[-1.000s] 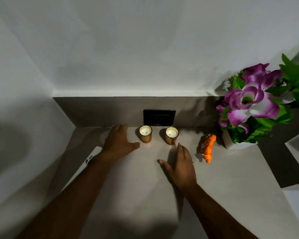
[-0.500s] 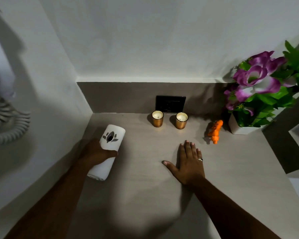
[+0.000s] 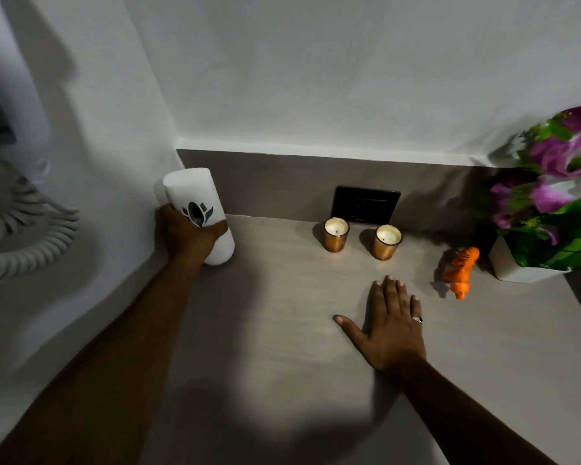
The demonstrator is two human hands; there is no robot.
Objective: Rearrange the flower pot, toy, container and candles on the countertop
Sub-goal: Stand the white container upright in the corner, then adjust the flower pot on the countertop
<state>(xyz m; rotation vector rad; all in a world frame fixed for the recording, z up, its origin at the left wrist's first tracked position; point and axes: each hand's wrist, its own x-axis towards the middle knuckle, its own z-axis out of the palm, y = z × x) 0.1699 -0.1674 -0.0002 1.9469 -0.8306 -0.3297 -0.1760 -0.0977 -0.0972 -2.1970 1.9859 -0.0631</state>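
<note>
My left hand [image 3: 186, 233] grips a tall white container [image 3: 200, 209] with a black flower logo, held nearly upright in the back left corner with its base on or just above the countertop [image 3: 282, 330]. Two candles in copper glasses stand side by side at the back wall, the left candle [image 3: 336, 234] and the right candle [image 3: 386, 241]. My right hand [image 3: 388, 325] lies flat on the countertop in front of them, palm down, wearing a ring. An orange toy [image 3: 460, 270] lies right of the candles. Beside it stands a white flower pot [image 3: 510, 266] with purple flowers.
A black socket plate [image 3: 365, 204] sits on the backsplash behind the candles. A coiled grey cord [image 3: 21, 229] hangs on the left wall. White walls close off the left and back. A darker surface drops away at the right edge.
My left hand has picked up the white container from the left side and carried it back into the corner, turning it upright. My right hand has stayed flat on the countertop.
</note>
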